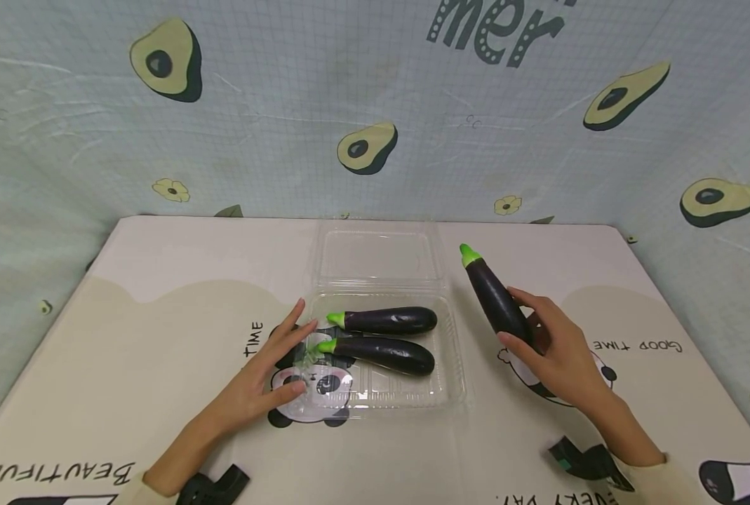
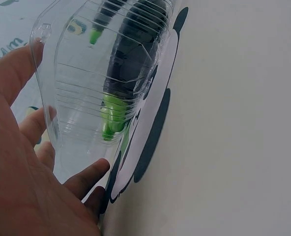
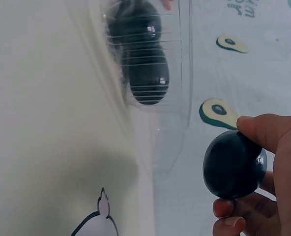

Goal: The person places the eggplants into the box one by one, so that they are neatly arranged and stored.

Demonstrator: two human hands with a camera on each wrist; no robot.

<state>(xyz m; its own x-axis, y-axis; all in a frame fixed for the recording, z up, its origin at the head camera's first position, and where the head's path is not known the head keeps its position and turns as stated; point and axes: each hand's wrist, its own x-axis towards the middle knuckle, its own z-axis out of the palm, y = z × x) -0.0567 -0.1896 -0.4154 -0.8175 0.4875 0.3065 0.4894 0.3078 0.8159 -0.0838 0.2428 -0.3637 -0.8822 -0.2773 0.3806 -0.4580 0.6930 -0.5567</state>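
A clear plastic clamshell container (image 1: 447,379) lies on the table with its lid (image 1: 381,256) folded back toward the wall. Two dark purple eggplants with green stems lie side by side in it, a far eggplant (image 1: 390,320) and a near eggplant (image 1: 384,355), stems to the left. My left hand (image 1: 248,393) is spread at the container's left edge, its fingers extended along the clear rim (image 2: 49,93). To the right of the container, my right hand (image 1: 558,354) holds a third eggplant (image 1: 496,298) by its thick end, stem pointing up and left; thumb and fingers grip its sides (image 3: 234,164).
The pale table mat (image 1: 172,351) carries printed pandas and lettering. Behind it hangs a light curtain (image 1: 273,140) with printed avocados. Black wrist-worn devices show near both wrists, one at the left (image 1: 213,487) and one at the right (image 1: 589,463).
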